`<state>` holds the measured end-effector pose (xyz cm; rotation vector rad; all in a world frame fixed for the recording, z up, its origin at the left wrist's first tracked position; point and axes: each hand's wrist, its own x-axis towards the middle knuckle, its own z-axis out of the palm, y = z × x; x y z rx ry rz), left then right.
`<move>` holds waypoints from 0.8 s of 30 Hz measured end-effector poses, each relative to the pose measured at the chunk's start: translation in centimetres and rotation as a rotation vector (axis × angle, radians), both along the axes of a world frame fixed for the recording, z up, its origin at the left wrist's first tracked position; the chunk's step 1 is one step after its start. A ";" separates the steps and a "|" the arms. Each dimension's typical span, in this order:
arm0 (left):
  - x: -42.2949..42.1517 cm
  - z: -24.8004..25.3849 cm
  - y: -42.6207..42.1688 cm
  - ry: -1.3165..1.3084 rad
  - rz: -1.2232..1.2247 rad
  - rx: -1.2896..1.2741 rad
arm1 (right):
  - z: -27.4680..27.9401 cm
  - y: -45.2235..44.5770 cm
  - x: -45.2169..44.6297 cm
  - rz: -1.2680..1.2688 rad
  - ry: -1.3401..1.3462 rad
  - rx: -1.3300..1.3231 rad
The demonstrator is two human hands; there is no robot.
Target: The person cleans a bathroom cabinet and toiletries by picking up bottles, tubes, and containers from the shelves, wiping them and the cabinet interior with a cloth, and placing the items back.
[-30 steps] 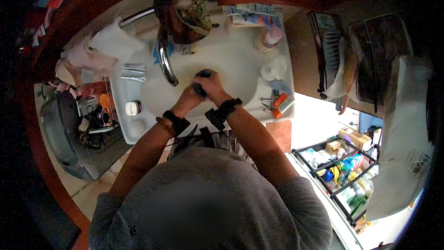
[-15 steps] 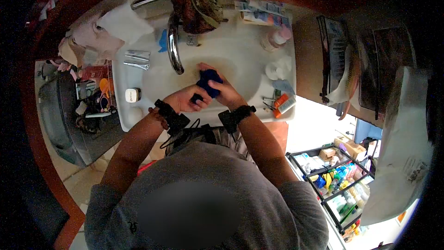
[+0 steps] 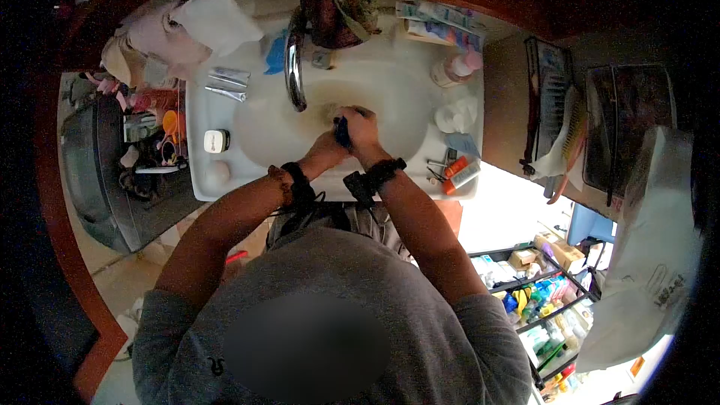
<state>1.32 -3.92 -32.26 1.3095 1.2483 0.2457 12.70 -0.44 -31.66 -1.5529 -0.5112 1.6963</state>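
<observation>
Over the basin of the white sink [image 3: 259, 124], both hands meet around a dark blue cloth-like item [image 3: 343, 132]. My right hand [image 3: 361, 129] is closed round it, with the fingers curled over the top. My left hand [image 3: 327, 151] presses against it from the lower left, its fingertips largely hidden behind the right hand. Only a small part of the blue item shows between them. The curved chrome faucet [image 3: 294, 75] hangs above and to the left of the hands, and no water can be made out.
A brown-green bundle [image 3: 337, 4] hangs over the faucet. On the sink's right side stand a pink-capped bottle [image 3: 452, 70] and orange tubes [image 3: 455, 167]. A white jar [image 3: 217, 141] and silver tubes [image 3: 227, 83] sit left. Combs [image 3: 545, 97] hang right.
The blue item, spread more openly half a second ago, is now bunched between my hands. My hands have come together. The sink has shifted right and slightly up in view.
</observation>
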 end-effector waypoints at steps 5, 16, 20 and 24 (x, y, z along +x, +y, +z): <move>-0.2 -1.7 -0.4 0.314 -0.279 0.408 | -3.5 -0.5 -1.2 -0.031 -0.206 -0.065; -1.2 -7.1 -1.4 0.503 -0.536 0.674 | -8.7 -1.2 -2.4 0.310 -0.695 0.017; -2.0 -1.5 0.1 0.145 -0.242 -0.092 | -6.9 -1.0 -1.8 0.339 -0.465 0.009; -5.3 -2.7 -0.8 -0.279 0.037 -0.006 | -2.7 -3.0 2.4 0.522 -0.654 0.445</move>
